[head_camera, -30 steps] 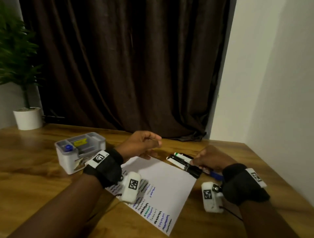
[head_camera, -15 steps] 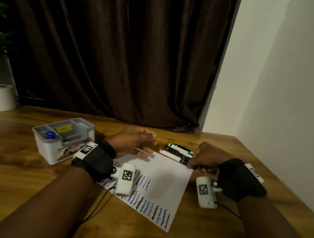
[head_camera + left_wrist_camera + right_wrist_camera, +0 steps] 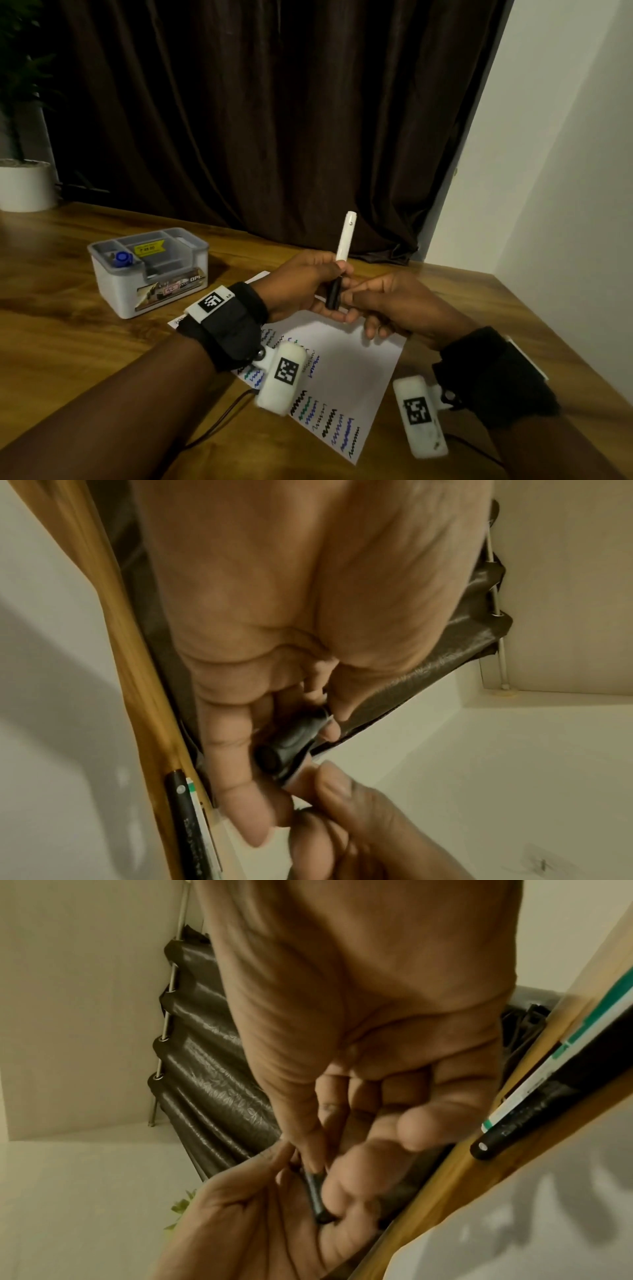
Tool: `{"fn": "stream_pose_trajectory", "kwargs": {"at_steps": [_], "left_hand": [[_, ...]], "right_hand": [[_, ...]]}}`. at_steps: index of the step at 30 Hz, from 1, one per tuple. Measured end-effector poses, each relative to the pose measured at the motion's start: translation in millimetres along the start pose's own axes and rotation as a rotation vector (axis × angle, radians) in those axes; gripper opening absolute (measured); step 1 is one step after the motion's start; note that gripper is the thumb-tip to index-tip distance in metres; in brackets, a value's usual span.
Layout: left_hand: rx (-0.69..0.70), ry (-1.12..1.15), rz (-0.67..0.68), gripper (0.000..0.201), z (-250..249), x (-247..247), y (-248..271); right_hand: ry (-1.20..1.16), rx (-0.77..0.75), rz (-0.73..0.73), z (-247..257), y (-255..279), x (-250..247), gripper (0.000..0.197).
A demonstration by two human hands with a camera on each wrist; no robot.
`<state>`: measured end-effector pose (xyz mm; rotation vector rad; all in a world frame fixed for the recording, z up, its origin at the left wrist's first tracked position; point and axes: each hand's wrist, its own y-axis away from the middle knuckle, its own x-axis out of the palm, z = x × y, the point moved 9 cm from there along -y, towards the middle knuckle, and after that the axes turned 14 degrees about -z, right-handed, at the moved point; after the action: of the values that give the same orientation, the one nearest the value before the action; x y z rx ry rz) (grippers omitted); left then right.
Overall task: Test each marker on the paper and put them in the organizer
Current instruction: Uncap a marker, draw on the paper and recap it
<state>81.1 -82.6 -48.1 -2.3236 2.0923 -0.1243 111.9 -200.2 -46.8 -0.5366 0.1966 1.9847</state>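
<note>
I hold a white marker (image 3: 344,240) upright over the far end of the paper (image 3: 346,363), its black cap (image 3: 334,294) pointing down. My left hand (image 3: 325,277) grips the marker's barrel just above the cap. My right hand (image 3: 358,298) meets it from the right, thumb and forefinger pinching the cap (image 3: 315,1196). In the left wrist view the cap (image 3: 291,742) sits between the fingers of both hands. The grey organizer (image 3: 178,274) stands at the left with a blue-capped marker (image 3: 121,258) in it. More markers (image 3: 548,1096) lie on the table by the paper.
The paper carries several rows of coloured squiggles (image 3: 329,421) at its near end. A white plant pot (image 3: 25,185) stands at the far left. A dark curtain (image 3: 274,120) hangs behind the wooden table (image 3: 68,342), and a white wall closes the right side.
My right hand has lifted a marker off the pile beside the paper. My left hand has taken its barrel, and both hands now hold it upright.
</note>
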Motion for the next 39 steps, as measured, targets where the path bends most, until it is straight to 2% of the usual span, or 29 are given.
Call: {"fn": "stream_pose_trajectory", "kwargs": {"at_steps": [3,6,9,12,19,24,28,32,39], "left_hand": [[-0.001,0.012,-0.035,0.024,-0.6,-2.2,-1.7],[0.008,0.021,0.026,0.024,-0.9,3.3,0.7],[0.019,0.000,0.117,0.022,-0.2,12.2,5.1],[0.045,-0.078,0.205,0.025,0.7,19.5,10.2],[0.032,-0.145,0.186,0.024,-1.0,15.5,13.6],[0.008,-0.139,0.189,0.033,-0.2,17.0,16.7],[-0.007,-0.156,0.176,0.032,-0.1,16.2,17.0],[-0.015,-0.179,0.159,0.033,-0.4,13.8,16.3],[-0.003,-0.200,0.131,0.034,-0.1,13.9,17.1]], "right_hand": [[-0.067,-0.027,-0.111,2.9,-2.5,-10.0,0.029],[-0.143,-0.060,-0.184,7.6,-1.9,-15.4,0.037],[-0.267,-0.067,-0.185,11.9,-2.1,-15.0,0.042],[-0.304,-0.059,-0.183,12.7,-2.4,-11.1,0.038],[-0.292,-0.069,-0.207,12.1,-3.0,-8.5,0.040],[-0.295,-0.097,-0.238,12.0,-2.7,-9.9,0.055],[-0.291,-0.095,-0.235,12.4,-1.1,-10.5,0.048],[-0.296,-0.093,-0.245,11.9,-1.6,-10.9,0.055],[-0.366,-0.076,-0.175,14.0,-1.3,-7.2,0.028]]}}
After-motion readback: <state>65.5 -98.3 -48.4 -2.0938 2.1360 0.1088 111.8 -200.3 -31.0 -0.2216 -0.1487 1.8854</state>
